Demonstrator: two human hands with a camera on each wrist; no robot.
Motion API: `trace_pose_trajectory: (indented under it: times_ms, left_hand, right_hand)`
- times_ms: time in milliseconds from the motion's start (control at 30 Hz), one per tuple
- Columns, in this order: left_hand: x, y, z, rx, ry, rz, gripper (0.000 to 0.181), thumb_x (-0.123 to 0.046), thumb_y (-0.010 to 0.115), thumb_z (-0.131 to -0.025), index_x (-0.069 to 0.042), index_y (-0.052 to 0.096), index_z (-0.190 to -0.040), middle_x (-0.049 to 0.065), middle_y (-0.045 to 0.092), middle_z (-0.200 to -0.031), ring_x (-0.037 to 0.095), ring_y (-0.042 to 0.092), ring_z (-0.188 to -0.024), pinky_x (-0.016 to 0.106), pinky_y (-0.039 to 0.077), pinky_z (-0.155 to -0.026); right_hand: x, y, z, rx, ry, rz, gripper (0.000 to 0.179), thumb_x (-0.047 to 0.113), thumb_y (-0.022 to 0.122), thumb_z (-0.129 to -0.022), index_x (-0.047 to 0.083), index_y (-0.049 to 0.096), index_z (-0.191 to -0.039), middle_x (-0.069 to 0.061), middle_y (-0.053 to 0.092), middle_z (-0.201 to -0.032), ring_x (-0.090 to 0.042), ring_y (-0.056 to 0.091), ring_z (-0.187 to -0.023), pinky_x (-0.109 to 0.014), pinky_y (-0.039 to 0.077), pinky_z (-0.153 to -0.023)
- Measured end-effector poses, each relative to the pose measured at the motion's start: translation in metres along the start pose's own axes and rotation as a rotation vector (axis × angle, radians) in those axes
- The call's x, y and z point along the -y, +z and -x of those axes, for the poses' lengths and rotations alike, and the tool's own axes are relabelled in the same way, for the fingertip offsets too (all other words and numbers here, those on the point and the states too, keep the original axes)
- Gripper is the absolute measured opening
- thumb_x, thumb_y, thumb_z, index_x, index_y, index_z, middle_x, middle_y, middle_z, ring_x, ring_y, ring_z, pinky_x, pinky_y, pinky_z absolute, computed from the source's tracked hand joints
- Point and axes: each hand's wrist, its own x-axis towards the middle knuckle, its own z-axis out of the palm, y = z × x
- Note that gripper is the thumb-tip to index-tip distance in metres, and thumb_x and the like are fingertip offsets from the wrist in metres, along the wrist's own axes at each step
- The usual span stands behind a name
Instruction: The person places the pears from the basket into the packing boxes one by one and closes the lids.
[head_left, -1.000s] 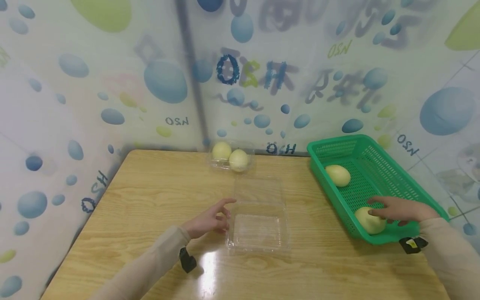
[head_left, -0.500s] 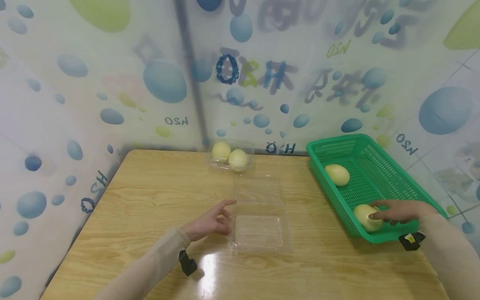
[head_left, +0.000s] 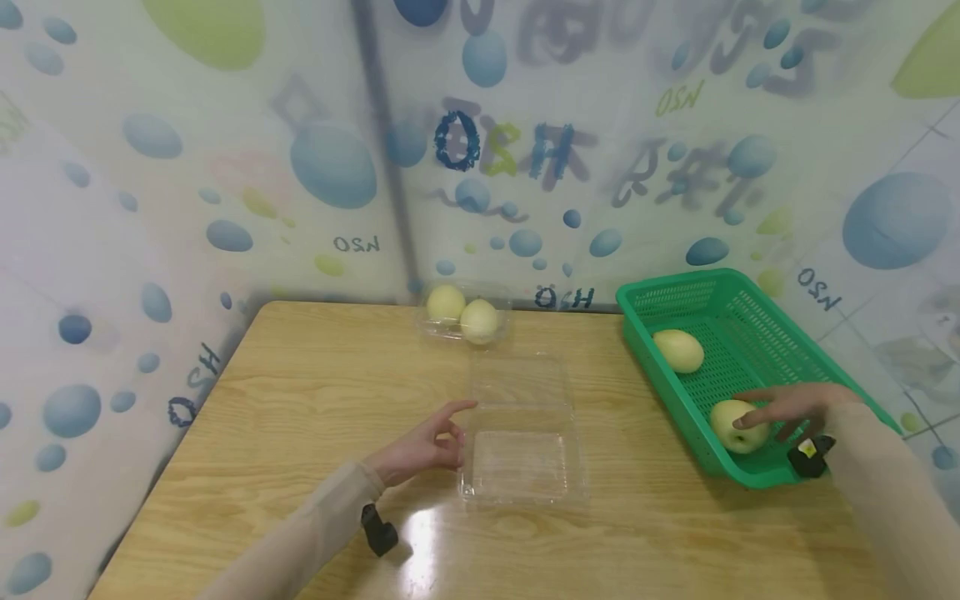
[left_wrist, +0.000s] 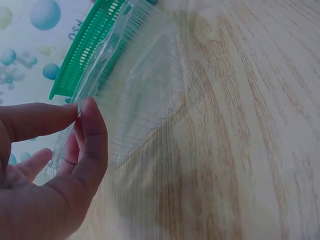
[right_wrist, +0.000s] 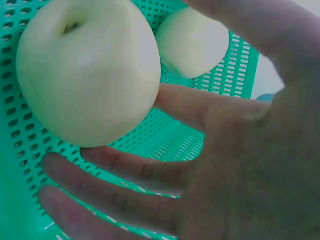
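Note:
My left hand [head_left: 420,446] pinches the left rim of a clear plastic clamshell box [head_left: 521,462]. In the left wrist view, fingertips [left_wrist: 92,112] meet at the rim of the box [left_wrist: 150,85]. The box lies with its lid [head_left: 517,379] folded back. Over at the right, my right hand [head_left: 802,404] holds a pale yellow pear [head_left: 738,427] in the near end of a green basket [head_left: 675,417]. From the right wrist, the pear [right_wrist: 90,75] shows its dimpled end, with two fingers against its side. A second pear [head_left: 678,351] lies farther back in the basket.
Against the wall at the back of the wooden table [head_left: 337,375] stands another clear box [head_left: 498,304] holding two pale yellow pears [head_left: 478,322]. The basket's side walls rise around the right hand. A patterned wall covering [head_left: 480,225] borders the table.
The right hand has closed in on the near pear, and the pear has turned so its dimpled end shows. The clamshell box has shifted slightly right; the left hand stays at its rim.

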Motion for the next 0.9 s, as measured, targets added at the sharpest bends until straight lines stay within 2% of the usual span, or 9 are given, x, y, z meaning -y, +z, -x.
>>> trace_pose_trajectory:
  times_ms: [133,267,600,900]
  left_hand:
    - [-0.001,0.002,-0.001,-0.007,0.006,-0.004,0.086,0.018,0.056,-0.081,-0.007,0.016,-0.153,0.019,0.039,-0.107,0.015,0.054,-0.077,0.037,0.054,-0.081]
    - [-0.001,0.002,0.0,-0.018,0.003,-0.003,0.086,0.018,0.056,-0.081,-0.007,0.017,-0.153,0.019,0.039,-0.106,0.015,0.053,-0.077,0.038,0.054,-0.082]
    - [0.0,0.001,0.002,-0.027,0.003,-0.01,0.085,0.016,0.057,-0.082,-0.007,0.017,-0.153,0.02,0.04,-0.108,0.016,0.054,-0.078,0.04,0.053,-0.084]
    - [0.001,0.002,0.001,-0.028,0.009,-0.019,0.083,0.015,0.059,-0.082,-0.006,0.018,-0.152,0.018,0.04,-0.106,0.015,0.054,-0.078,0.035,0.053,-0.081]
  right_hand:
    - [-0.006,-0.002,-0.005,0.06,-0.041,-0.105,0.083,0.027,0.059,-0.096,-0.012,0.007,-0.147,-0.053,0.002,-0.138,-0.064,0.035,-0.119,-0.06,0.044,-0.093]
    - [-0.015,-0.003,-0.011,0.102,-0.08,-0.185,0.081,0.02,0.058,-0.096,-0.012,0.004,-0.147,-0.052,-0.003,-0.139,-0.063,0.024,-0.126,-0.059,0.043,-0.095]
    - [-0.034,-0.008,-0.024,0.137,-0.181,-0.213,0.079,0.018,0.057,-0.097,-0.01,0.002,-0.148,-0.049,0.003,-0.139,-0.056,0.036,-0.125,-0.058,0.044,-0.095]
    - [-0.045,-0.01,-0.031,0.132,-0.223,-0.344,0.077,0.013,0.051,-0.1,-0.008,-0.006,-0.148,-0.042,0.011,-0.141,-0.035,0.044,-0.121,-0.047,0.047,-0.096]
